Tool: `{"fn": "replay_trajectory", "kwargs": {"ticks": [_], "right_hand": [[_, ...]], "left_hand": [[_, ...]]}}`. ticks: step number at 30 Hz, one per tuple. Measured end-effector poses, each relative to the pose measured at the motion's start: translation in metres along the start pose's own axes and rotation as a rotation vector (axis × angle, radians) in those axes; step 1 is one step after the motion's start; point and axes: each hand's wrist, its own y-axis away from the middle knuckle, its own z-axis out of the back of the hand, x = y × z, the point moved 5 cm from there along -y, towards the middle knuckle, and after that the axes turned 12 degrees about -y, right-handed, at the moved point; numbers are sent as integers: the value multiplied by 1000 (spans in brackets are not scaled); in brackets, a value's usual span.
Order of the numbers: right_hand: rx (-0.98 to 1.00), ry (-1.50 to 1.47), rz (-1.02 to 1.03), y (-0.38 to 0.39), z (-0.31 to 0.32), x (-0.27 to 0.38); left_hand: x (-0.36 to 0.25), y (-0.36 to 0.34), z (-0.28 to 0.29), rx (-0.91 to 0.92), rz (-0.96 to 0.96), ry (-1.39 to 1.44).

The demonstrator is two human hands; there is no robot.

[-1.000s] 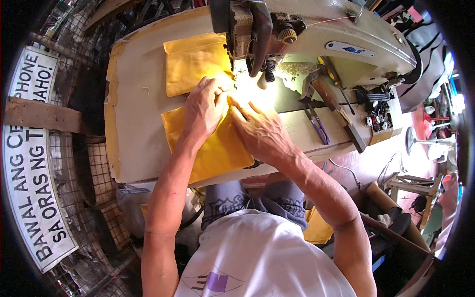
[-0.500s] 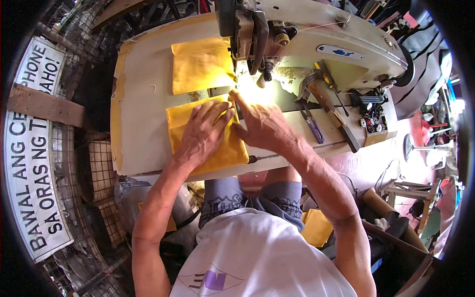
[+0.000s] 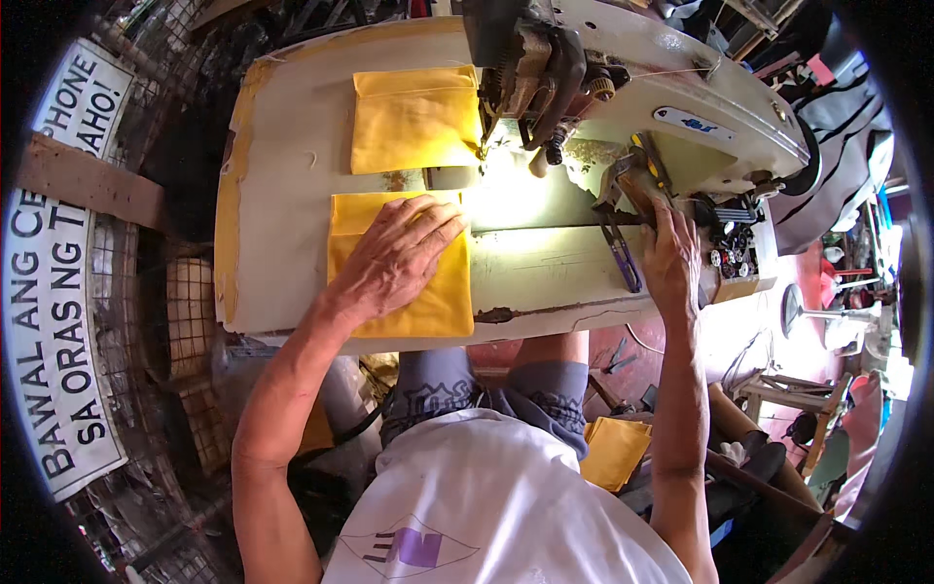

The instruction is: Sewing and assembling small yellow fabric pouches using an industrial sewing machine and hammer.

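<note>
My left hand (image 3: 394, 258) lies palm down, fingers open, on the lower yellow fabric pouch (image 3: 409, 311) near the table's front. A second yellow pouch (image 3: 413, 122) lies behind it beside the sewing machine's presser and needle area (image 3: 491, 146), where a bright lamp washes out the bed. At the right, my right hand (image 3: 671, 243) is closed on the wooden handle of a hammer (image 3: 613, 185), much of the handle hidden by the hand. Purple-handled snips (image 3: 623, 263) lie just left of that hand, and a yellow-handled screwdriver (image 3: 650, 156) is behind it.
The machine arm (image 3: 700, 97) spans the back right of the table (image 3: 272, 195). A box of bobbins and parts (image 3: 735, 258) sits at the right end. More yellow pieces (image 3: 613, 453) rest below, right of my lap. Wire mesh and a wooden board (image 3: 92, 180) are at the left.
My right hand has left the lower pouch and moved right to the hammer. My left hand has slid down from the pouch's top corner and now rests flatter on the pouch, which lies squarer.
</note>
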Motion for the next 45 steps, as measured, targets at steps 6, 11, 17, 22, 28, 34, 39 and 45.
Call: {"fn": "replay_trajectory", "kwargs": {"ticks": [6,11,17,22,28,34,39,45], "right_hand": [[-23,-16,105,2,24,43],[86,-395,183,35,37,112],[129,-383,213,14,8,153],[92,-387,215,1,-2,152],[97,-389,202,7,-13,155],[201,-373,186,15,-13,153],[145,-459,212,18,2,154],[214,-379,234,9,-2,155]], "left_hand": [[2,4,-6,-11,-20,-9],[0,0,-3,25,-14,20],[-1,1,-6,31,-9,11],[-2,-1,-4,33,-5,-12],[-2,2,-2,97,55,10],[-2,0,-2,58,97,48],[-2,1,-1,45,52,-6],[0,0,0,-23,77,-46]]}}
